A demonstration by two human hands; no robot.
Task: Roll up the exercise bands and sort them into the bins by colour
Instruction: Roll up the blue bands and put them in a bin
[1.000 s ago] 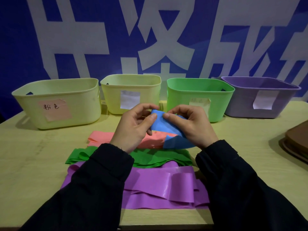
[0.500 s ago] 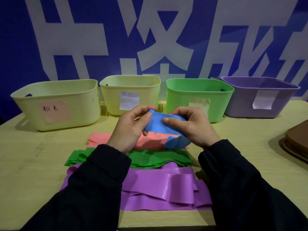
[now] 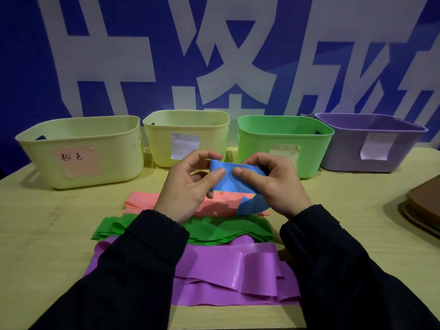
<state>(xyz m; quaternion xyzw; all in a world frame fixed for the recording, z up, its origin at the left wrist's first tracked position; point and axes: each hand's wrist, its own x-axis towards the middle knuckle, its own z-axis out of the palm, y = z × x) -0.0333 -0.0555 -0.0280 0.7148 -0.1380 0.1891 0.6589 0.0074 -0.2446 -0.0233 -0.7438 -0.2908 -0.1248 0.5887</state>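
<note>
left fingers [image 3: 217, 173]: thumb on the near face of the blue band [image 3: 229, 177], other fingers curled behind its left end; pinching it.
right fingers [image 3: 238, 172]: thumb on the near face just right of the left thumb, the rest curled over the top and right end; also pinching.
hands: left hand [image 3: 188, 189] and right hand [image 3: 273, 184] both closed on the band, held up off the table [image 3: 357, 210].
band vs fingers: partly rolled section sits between the two thumbs and the curled fingers; a loose blue tail hangs below the right fingers and touches the pink band [image 3: 147, 201].
risk 1: thumbs sit close together at mid-width, so the ends could splay and the roll go cone-shaped or slack.
risk 2: stretchy material looks springy; easing the pinch probably lets it unwind.
risk 3: the hanging tail could drag the pink band along.
risk 4: no blue bin in view; the paper label on the second bin [image 3: 185, 136] is unreadable, so it could go in the wrong bin.
below fingers: pink, then green band [image 3: 214, 232], then purple band [image 3: 226, 270], all flat and unrolled.
beyond fingers: pink-labelled bin [image 3: 78, 151], second bin, green bin [image 3: 285, 139], purple bin [image 3: 371, 141]; contents not visible.
</note>
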